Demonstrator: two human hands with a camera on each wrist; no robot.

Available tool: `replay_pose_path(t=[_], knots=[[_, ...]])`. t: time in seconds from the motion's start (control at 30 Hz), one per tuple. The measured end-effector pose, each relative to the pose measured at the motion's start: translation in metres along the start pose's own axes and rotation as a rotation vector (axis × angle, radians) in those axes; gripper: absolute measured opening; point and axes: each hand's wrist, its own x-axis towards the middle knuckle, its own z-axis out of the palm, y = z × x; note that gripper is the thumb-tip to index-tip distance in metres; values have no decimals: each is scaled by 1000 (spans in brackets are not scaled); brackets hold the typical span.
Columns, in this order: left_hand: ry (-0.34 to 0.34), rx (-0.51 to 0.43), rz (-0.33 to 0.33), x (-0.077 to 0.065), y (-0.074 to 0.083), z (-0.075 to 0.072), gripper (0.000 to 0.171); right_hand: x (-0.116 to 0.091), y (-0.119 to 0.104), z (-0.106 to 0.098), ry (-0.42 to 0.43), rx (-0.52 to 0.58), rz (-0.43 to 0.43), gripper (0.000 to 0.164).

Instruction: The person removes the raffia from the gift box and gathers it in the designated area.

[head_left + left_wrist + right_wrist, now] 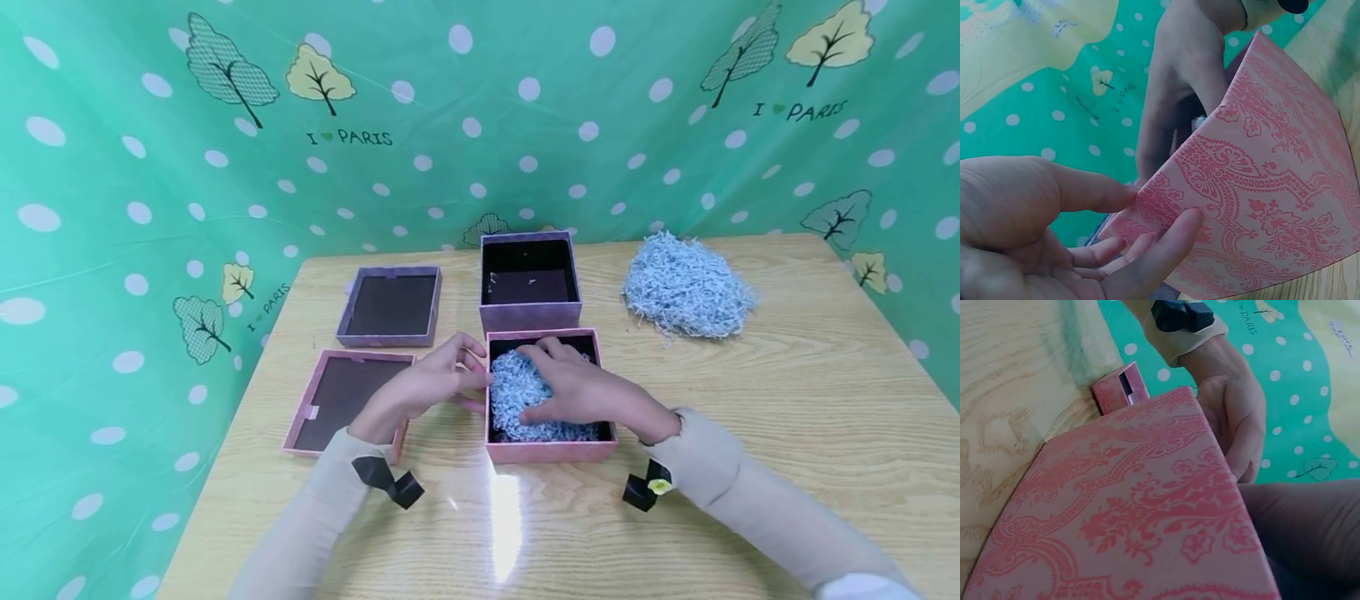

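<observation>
A pink patterned box (551, 452) stands uncovered at the table's middle, with light blue shredded paper (517, 392) inside against its dark lining. My right hand (577, 387) reaches into the box from the right. Its fingers and thumb lie spread over the shredded paper; the box wall hides the fingertips in the right wrist view. At the box's left side is my left hand (442, 379), its fingertips touching the rim and the outer wall. In the left wrist view, the patterned wall (1260, 187) shows close beside the left fingers (1166, 256).
A purple box (530, 317) stands open behind the pink one. To the left lie a purple lid (393, 304) and a pink lid (337, 408), dark insides up. A heap of blue shredded paper (686, 287) sits at the back right, near the green curtain (480, 150).
</observation>
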Motion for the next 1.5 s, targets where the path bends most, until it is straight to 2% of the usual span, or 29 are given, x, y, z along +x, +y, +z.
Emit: replay_pose_path(t=[0.23,0.37,0.57,0.8,1.17,1.37,1.5], knots=[[6,-6,-8,1,1,1,36,9,-1,7,-131,-66,65,101],[5,-7,-14,2,2,1,36,14,-1,12,-156,-130,79,91],[1,-12,-21,2,3,2,37,16,-1,16,-112,-166,32,72],[4,-14,-25,0,3,1,36,7,-3,9,-57,-122,10,72],[-11,-24,-35,0,0,-2,35,-18,-8,-27,33,9,-21,81],[-18,-44,-35,-1,1,-2,39,-34,-8,-49,125,51,-69,83],[-22,-47,-26,0,-1,-2,38,-47,-3,-62,187,50,-68,83]])
